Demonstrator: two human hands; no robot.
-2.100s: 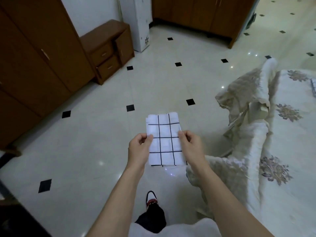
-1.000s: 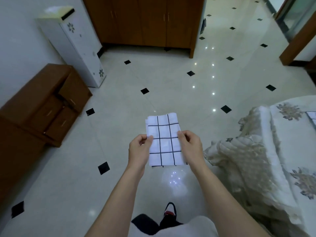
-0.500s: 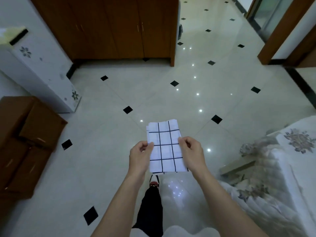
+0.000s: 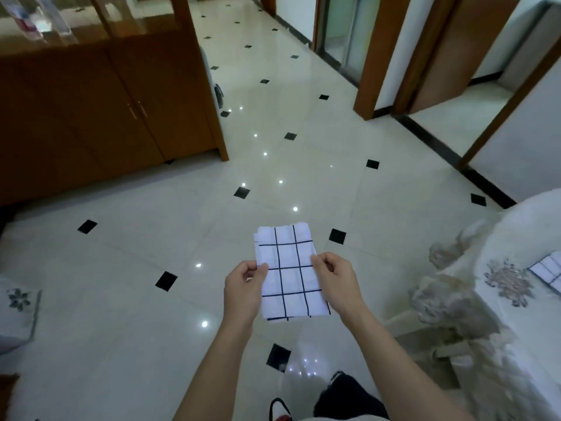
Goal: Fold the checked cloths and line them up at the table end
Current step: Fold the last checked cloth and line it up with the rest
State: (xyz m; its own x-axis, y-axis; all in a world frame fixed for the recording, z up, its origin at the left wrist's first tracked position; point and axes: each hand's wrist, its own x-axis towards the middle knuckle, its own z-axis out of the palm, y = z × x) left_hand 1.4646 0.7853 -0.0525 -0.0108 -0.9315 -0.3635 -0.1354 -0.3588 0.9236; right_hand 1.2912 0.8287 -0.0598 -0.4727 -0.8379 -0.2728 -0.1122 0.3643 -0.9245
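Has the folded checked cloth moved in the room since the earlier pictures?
Yes. The checked cloth swung rightward: the wooden cabinet, formerly straight beyond it, now lies to its left.

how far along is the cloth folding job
Done: a first checked cloth lies on the covered table at the right, cut off by the frame edge. In hand: a folded checked cloth, pinched at its sides by the left hand and right hand, over the floor. Left: set it on the table beside the first. No further cloths are in view.
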